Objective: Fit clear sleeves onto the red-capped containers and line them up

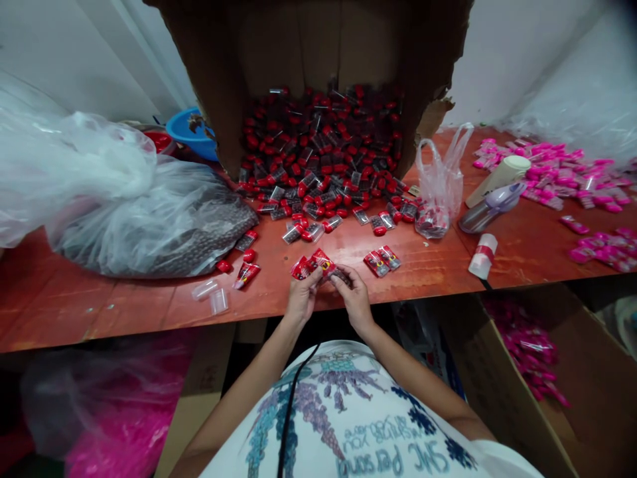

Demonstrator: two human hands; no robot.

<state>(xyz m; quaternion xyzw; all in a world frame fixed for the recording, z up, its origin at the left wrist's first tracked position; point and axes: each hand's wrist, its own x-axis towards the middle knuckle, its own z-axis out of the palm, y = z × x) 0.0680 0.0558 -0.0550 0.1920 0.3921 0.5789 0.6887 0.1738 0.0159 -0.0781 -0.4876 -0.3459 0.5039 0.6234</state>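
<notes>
My left hand (302, 293) is closed on red printed sleeves (300, 267) at the table's front edge. Opposite it, my right hand (355, 295) pinches a small container of dark beads (342, 275), whose upper end meets a red and yellow printed sleeve (323, 260). Whether the container sits inside that sleeve cannot be made out. Just right of my hands lie two small containers in red printed wraps (382, 261). On the left are a loose red sleeve (246, 274), red caps (223, 266) and clear empty tubes (219, 301).
A cardboard box (318, 40) on its side spills red-capped containers (323, 159). Left stands a plastic bag of dark beads (164, 226), with a blue basin (192, 133) behind. Rightward are a small plastic bag (438, 192), bottles (490, 206), a white roll (482, 256) and pink containers (572, 179).
</notes>
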